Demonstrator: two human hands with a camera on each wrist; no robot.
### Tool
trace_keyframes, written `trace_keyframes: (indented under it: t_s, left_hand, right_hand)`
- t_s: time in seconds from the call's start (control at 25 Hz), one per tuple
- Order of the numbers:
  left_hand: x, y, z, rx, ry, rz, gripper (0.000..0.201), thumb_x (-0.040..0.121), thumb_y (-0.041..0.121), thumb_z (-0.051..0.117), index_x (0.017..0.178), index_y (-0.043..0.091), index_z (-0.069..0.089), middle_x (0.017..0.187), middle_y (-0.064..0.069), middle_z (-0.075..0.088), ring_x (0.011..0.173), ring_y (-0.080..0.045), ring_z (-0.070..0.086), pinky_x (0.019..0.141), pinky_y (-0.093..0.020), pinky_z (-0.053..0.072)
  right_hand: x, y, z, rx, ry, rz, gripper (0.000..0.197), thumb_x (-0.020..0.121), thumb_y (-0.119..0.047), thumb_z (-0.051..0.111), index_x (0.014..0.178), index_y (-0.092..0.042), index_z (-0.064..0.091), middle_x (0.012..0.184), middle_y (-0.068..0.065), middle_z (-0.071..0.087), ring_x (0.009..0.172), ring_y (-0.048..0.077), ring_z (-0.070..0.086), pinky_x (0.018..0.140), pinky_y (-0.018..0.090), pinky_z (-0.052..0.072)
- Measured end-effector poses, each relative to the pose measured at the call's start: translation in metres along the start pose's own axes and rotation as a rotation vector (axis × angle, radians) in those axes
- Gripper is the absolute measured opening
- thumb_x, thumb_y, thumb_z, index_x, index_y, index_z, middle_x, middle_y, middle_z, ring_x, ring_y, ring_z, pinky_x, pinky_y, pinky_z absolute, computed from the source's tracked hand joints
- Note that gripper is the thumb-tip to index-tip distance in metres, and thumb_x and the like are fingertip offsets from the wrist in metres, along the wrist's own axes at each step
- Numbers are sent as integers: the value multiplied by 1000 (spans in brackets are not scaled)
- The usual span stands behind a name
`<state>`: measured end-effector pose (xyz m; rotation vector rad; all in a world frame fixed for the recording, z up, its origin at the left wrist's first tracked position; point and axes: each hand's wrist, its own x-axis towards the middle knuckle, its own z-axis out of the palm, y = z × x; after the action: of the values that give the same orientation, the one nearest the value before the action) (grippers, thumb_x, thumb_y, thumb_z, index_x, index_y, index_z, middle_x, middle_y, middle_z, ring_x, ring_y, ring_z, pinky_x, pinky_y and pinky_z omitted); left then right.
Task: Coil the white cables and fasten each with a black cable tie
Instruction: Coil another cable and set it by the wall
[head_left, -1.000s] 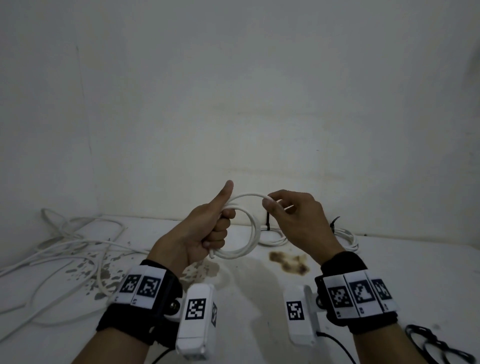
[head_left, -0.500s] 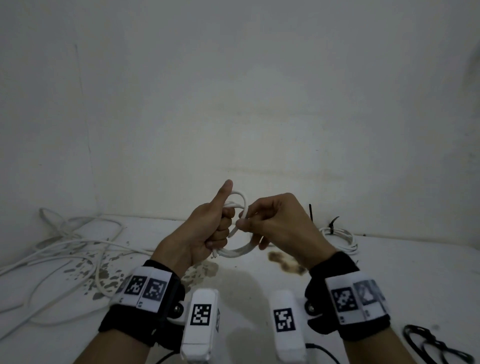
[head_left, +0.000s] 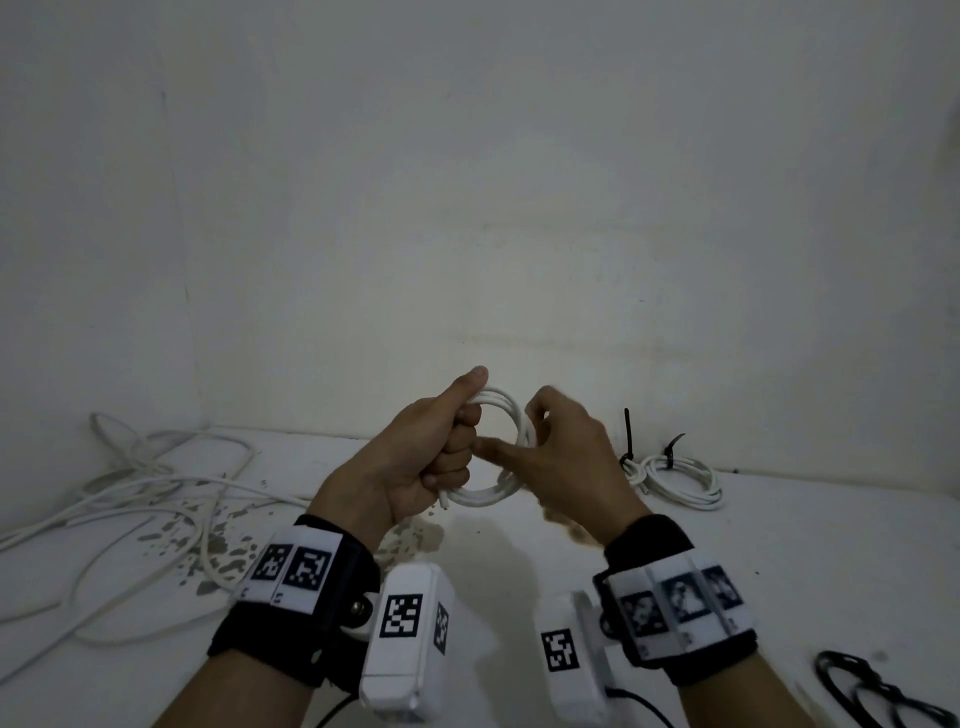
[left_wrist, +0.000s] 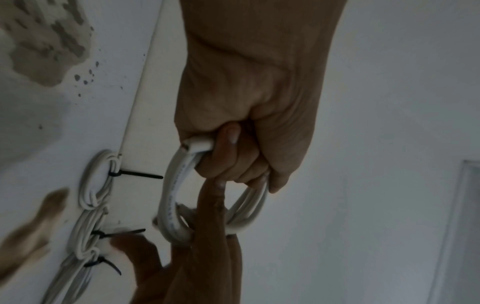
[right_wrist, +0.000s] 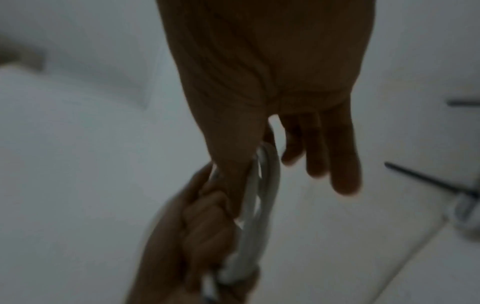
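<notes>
Now white cable (head_left: 493, 467) wound several loops, left hand (head_left: 421, 457) gripping.

Lighting: dim and flat throughout; we find no glare. In the head view the wall (head_left: 519, 208) is brightest just above the left hand (head_left: 415, 467), darkening toward the corners; soft shadows fall on the table (head_left: 779, 545) below it. Sharpness: the right hand (head_left: 566, 467) smears with motion. The left wrist view is soft; the right wrist view is darkest and blurred all over. Distortion: the table's edge bows near the margins.
</notes>
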<state>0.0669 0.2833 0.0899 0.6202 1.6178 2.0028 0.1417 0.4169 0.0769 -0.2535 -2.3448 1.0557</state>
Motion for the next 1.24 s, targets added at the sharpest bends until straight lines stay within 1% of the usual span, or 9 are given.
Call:
trace_keyframes:
  t_s: [0.12,0.24,0.48,0.64,0.72,0.84,0.96,1.12,1.24]
  left_hand:
    - [-1,2,-3,-63,-21,3,50,91,49,59,55,24,37,44,8,18,33,-7,12,37,-20,8]
    - [-2,4,-3,-75,-26,15,49,90,47,61,55,23,36,44,8,17,32,-6,12,37,-19,8]
    - [1,-1,-2,-118,-5,46,46,84,44,67,57,22,37,44,8,17,32,-7,11,38,-20,8]
    - [4,5,-13,-190,2,91,44,80,40,68,57,22,34,41,10,17,28,-5,12,32,-16,10]
    - [6,7,-25,-209,32,96,43,79,39,66,59,23,32,38,10,18,26,-4,14,30,-14,10]
    - [4,11,-55,-296,56,91,47,72,39,74,59,22,32,36,10,20,23,-4,16,26,-13,12]
    - [1,16,-61,-377,10,107,44,73,36,70,55,21,34,34,10,21,20,-3,17,23,-12,14]
    - [3,3,-25,-245,-23,55,40,78,35,65,52,21,38,38,10,19,24,-3,14,29,-14,9]
    - [5,-3,-12,-180,-10,24,42,78,38,68,51,19,41,42,9,18,28,-4,13,31,-18,10]
  right_hand:
    - [-4,-2,-12,429,-365,43,26,92,-27,70,110,-9,64,91,15,70,77,23,70,71,47,62]
    - [-6,-3,-28,565,-518,39,26,100,-13,57,125,-8,61,103,19,74,92,31,72,79,45,60]
    - [1,3,-16,269,-197,-67,8,92,-17,69,96,-11,71,71,8,71,63,25,70,64,40,62]
    - [1,9,-11,201,-291,-48,60,88,-60,61,71,-2,60,50,-1,35,44,14,31,47,27,27]
    - [0,14,-17,245,-274,-81,58,92,-57,55,65,-6,49,52,-1,28,44,12,26,47,25,23]
    - [5,26,-40,445,-215,-89,45,100,-37,54,66,-9,44,59,5,40,53,19,45,53,32,40]
    - [6,24,-47,355,-176,-51,43,98,-43,54,73,-9,57,66,7,57,66,26,58,63,42,52]
    - [-1,7,-15,451,-397,-30,39,98,-42,54,108,-8,68,98,13,75,90,26,72,82,42,60]
    - [0,7,-17,430,-396,-74,27,98,-24,61,106,1,67,92,21,75,83,30,74,82,44,61]
